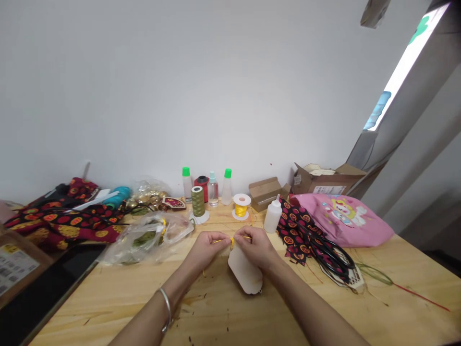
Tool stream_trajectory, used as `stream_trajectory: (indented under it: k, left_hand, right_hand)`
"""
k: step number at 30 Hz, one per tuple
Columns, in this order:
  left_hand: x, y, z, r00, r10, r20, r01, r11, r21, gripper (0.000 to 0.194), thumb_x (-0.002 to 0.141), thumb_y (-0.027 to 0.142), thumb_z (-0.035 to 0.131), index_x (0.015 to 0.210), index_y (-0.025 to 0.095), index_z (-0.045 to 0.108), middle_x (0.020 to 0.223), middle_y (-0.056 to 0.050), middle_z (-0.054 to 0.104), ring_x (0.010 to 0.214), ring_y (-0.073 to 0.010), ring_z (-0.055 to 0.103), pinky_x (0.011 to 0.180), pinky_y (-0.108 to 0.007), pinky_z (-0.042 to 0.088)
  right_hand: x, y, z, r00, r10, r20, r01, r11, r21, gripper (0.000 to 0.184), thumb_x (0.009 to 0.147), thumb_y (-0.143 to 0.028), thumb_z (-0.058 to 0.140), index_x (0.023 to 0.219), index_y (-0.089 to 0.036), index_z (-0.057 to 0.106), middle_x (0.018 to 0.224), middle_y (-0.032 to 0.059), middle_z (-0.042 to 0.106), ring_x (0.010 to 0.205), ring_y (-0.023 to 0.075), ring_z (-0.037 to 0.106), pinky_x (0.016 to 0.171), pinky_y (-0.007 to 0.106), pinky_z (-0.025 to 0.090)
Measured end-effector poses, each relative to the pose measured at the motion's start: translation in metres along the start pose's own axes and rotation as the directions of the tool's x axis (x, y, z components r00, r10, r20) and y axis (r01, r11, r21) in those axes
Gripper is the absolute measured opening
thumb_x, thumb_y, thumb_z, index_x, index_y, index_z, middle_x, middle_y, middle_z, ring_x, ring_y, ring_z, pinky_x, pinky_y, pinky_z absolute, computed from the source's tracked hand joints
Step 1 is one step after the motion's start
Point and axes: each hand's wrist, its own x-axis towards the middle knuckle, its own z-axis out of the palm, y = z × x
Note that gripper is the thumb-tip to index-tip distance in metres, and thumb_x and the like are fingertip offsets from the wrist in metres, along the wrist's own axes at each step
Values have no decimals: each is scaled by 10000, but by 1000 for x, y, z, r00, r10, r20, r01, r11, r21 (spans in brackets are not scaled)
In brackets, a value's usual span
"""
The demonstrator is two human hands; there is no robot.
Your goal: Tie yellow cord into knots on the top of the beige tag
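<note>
Both hands meet over the middle of the wooden table, fingertips almost touching. Between thumb and finger, my left hand (209,247) pinches a yellow cord (232,241). Pinching the same cord from the other side, my right hand (257,245) has its fingers against the top of a pale, flat tag with a scalloped outline (245,271). The cord gathers in a small loop or knot at the tag's upper end. A loose bit of cord trails below my left hand. The tag hangs tilted, its lower end toward the right.
Behind the hands stand a yellow cord spool (242,206), a green thread cone (198,202) and a white squeeze bottle (272,216). Black-handled scissors (334,259) and a pink bag (349,221) lie right. Plastic bags (151,235) and patterned cloth (72,223) lie left.
</note>
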Motion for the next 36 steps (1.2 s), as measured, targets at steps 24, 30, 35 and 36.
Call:
stream_trajectory:
  k: [24,30,35,36]
  left_hand:
    - [-1,-2,-2,998,25,66,-18,994,-103,250,594,318,613,750,131,670,721,-63,682,633,-159,569,610,-247,417]
    - [-1,-1,-1,999,33,34,-32,999,-31,256,593,335,603,718,123,670,734,-69,676,645,-161,565,593,-238,413]
    - [-3,5,2,1000,20,-23,-19,998,58,245,579,349,604,666,128,666,651,-41,671,578,-147,554,511,-210,389]
    - [-3,5,2,999,20,-26,-19,998,64,241,573,345,609,665,130,667,646,-38,671,575,-145,553,517,-211,389]
  right_hand:
    - [1,-7,-3,992,122,-24,-117,981,152,175,657,-255,508,642,-119,617,608,21,607,564,127,549,535,217,438]
    - [1,-4,-2,994,113,1,-112,986,125,189,661,-272,508,659,-124,626,637,27,616,587,132,553,521,214,441]
    - [0,1,-1,1000,5,19,-6,998,69,185,683,-275,491,684,-155,632,660,22,626,618,129,559,544,210,444]
    - [0,1,-1,1000,-7,23,6,998,58,184,685,-273,490,685,-156,632,654,21,626,614,128,558,545,209,442]
